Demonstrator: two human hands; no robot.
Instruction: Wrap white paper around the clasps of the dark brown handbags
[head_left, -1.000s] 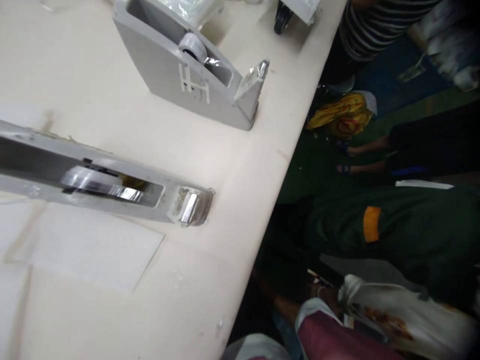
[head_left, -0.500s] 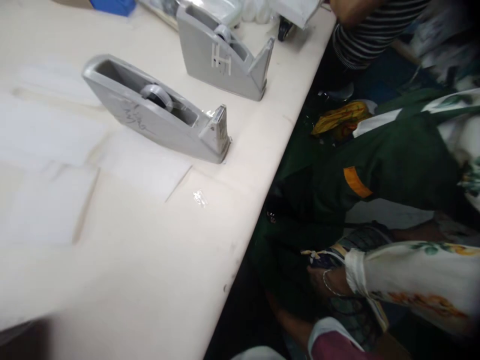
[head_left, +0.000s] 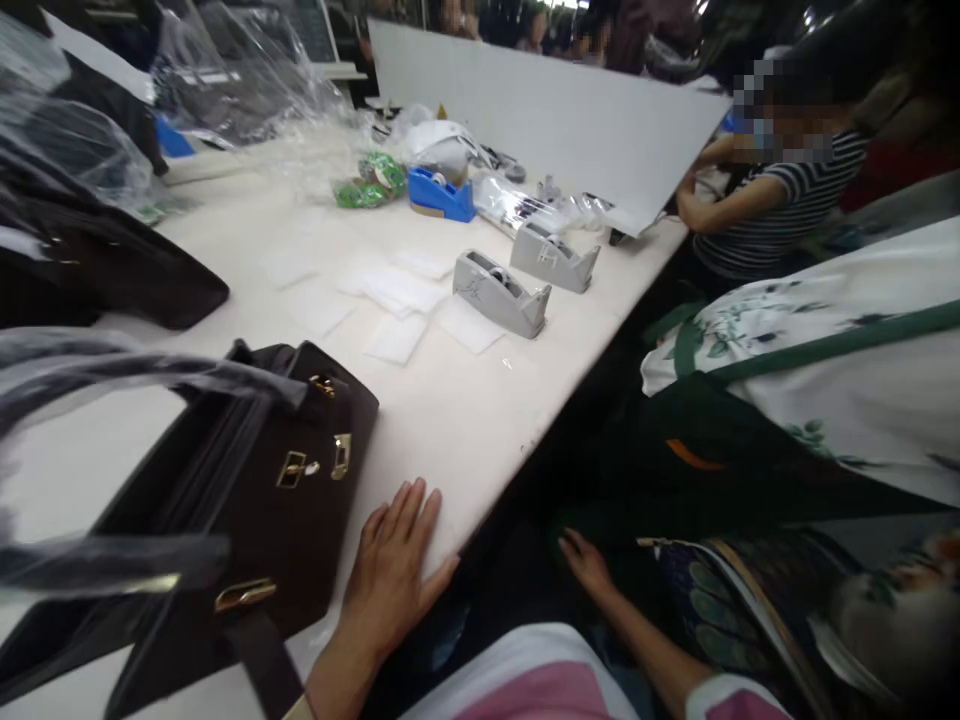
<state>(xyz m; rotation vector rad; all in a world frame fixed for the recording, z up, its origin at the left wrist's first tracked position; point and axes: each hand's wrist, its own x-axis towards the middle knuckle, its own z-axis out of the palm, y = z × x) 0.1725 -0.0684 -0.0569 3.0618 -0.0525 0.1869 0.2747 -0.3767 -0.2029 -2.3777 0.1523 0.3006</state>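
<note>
My left hand lies flat on the white table near its edge, fingers spread, holding nothing. Just left of it stands a dark brown handbag with gold fittings and plastic-wrapped handles. My right hand hangs beyond the table edge, over the dark floor area, thumb and fingers apart with nothing seen between them. Farther up the table are two grey tape dispensers, a nearer one and a farther one. White sheets lie beside the nearer dispenser.
A blue tape dispenser, a green bundle and clear plastic packs stand farther back, before a white panel. Another dark bag is at left. One person in a floral garment stands close at right; another in stripes sits beyond.
The view has tilted up and pulled back, so the dispensers look smaller. The brown handbag and my left hand on the table now show clearly.
</note>
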